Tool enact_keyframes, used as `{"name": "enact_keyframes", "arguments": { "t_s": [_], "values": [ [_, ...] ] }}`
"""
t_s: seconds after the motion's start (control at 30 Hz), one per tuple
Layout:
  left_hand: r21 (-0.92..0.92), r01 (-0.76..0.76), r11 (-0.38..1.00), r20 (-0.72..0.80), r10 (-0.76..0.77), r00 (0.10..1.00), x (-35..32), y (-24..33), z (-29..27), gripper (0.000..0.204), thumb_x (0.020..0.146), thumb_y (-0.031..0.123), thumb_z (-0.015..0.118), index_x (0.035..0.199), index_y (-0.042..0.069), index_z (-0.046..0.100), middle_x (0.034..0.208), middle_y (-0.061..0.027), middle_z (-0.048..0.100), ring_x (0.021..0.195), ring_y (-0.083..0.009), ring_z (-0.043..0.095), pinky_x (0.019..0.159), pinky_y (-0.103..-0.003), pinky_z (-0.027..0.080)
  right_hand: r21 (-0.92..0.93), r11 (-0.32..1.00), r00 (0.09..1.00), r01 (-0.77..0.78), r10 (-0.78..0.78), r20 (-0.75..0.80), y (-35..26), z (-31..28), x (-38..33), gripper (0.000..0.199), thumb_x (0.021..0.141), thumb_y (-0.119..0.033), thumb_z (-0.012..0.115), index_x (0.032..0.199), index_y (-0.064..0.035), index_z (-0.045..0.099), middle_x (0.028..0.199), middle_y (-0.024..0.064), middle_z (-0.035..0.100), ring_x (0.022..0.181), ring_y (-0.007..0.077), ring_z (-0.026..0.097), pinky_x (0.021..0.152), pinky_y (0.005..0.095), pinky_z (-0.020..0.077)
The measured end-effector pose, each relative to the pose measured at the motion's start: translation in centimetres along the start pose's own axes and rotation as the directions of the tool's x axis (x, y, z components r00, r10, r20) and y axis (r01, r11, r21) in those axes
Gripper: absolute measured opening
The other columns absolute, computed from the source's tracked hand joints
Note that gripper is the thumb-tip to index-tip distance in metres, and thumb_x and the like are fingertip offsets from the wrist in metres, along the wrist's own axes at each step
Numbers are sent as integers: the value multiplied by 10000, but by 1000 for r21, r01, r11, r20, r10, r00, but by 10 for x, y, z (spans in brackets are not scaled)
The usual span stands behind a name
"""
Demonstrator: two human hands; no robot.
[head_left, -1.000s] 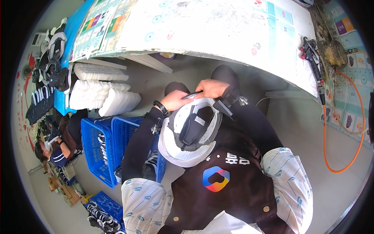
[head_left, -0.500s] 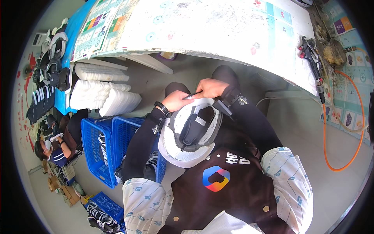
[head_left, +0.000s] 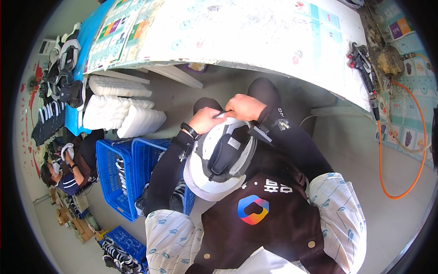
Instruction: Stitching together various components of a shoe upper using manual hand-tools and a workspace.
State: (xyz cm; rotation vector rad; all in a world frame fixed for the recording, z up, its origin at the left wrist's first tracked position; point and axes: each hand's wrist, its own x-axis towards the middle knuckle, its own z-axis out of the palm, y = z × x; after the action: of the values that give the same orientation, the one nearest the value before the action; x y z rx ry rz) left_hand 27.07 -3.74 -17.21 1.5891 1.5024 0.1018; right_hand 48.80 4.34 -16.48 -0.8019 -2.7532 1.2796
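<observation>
A white shoe upper [head_left: 226, 157] with a black lining rests in my lap, its opening facing up and its broad white rim curving toward me. My left hand [head_left: 204, 121] is closed at its far edge, thumb and fingers pinched together. Beside it, my right hand [head_left: 245, 107] is closed too, fingertips pressed on the same edge. A small dark strip [head_left: 221, 114] shows between the two hands; whether it belongs to the upper I cannot tell. The fingertips are partly hidden.
Ahead stands a worktable [head_left: 255, 32]. Stacked white pads [head_left: 116, 112] sit below its left end. Blue crates [head_left: 114, 178] holding black-and-white shoe parts stand at my left. On the table's right lies an air gun [head_left: 362, 68] with an orange hose [head_left: 424, 137]. A person [head_left: 68, 176] works far left.
The shoe upper has tilted slightly, its near rim shifting a little left and toward me. My hands stay at its far edge. The person at far left has raised a white piece.
</observation>
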Motion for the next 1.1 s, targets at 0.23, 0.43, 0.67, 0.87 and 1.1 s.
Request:
{"name": "enact_keyframes", "arguments": {
  "t_s": [0.23, 0.43, 0.67, 0.87, 1.1],
  "values": [
    [89, -78, 993, -337, 104, 936, -24, 25, -25, 248, 922, 239, 747, 1066, 38, 765, 784, -198, 706, 655, -240, 705, 650, -355, 523, 3, 978, 946, -207, 201, -255, -8, -12, -16, 363, 884, -320, 758, 1007, 22, 746, 938, 243, 741, 969, 423, 719, 913, 474, 572],
    [236, -1, 972, -540, 132, 831, -26, 31, -28, 233, 909, 225, 733, 1020, 25, 778, 849, -244, 717, 822, -418, 722, 735, -457, 563, 67, 942, 903, -328, 334, -271, -12, -18, -22, 329, 947, -277, 698, 973, 48, 744, 939, 275, 726, 985, 440, 706, 915, 490, 559],
    [325, 64, 944, -499, 114, 859, -24, 37, -18, 288, 913, 285, 732, 895, -1, 759, 811, -263, 687, 824, -454, 689, 757, -522, 553, 99, 914, 880, -393, 405, -248, -21, -7, -20, 304, 968, -259, 683, 998, 34, 757, 962, 286, 725, 998, 444, 708, 922, 494, 555],
    [369, 117, 922, -585, 133, 800, -18, 45, -10, 265, 924, 283, 722, 882, 23, 753, 786, -254, 694, 784, -432, 708, 705, -517, 568, 137, 879, 833, -457, 477, -281, -18, -7, -20, 288, 978, -264, 671, 1006, 10, 757, 968, 290, 720, 997, 442, 707, 915, 504, 556],
    [341, 189, 921, -598, 57, 800, -26, 47, -24, 268, 913, 261, 735, 901, -6, 744, 815, -276, 691, 830, -459, 699, 755, -525, 567, 419, 906, 908, -51, 217, -358, 12, -3, -36, 272, 1016, -227, 651, 1006, 35, 723, 829, 236, 704, 761, 367, 698, 722, 415, 532]
  ]
}}
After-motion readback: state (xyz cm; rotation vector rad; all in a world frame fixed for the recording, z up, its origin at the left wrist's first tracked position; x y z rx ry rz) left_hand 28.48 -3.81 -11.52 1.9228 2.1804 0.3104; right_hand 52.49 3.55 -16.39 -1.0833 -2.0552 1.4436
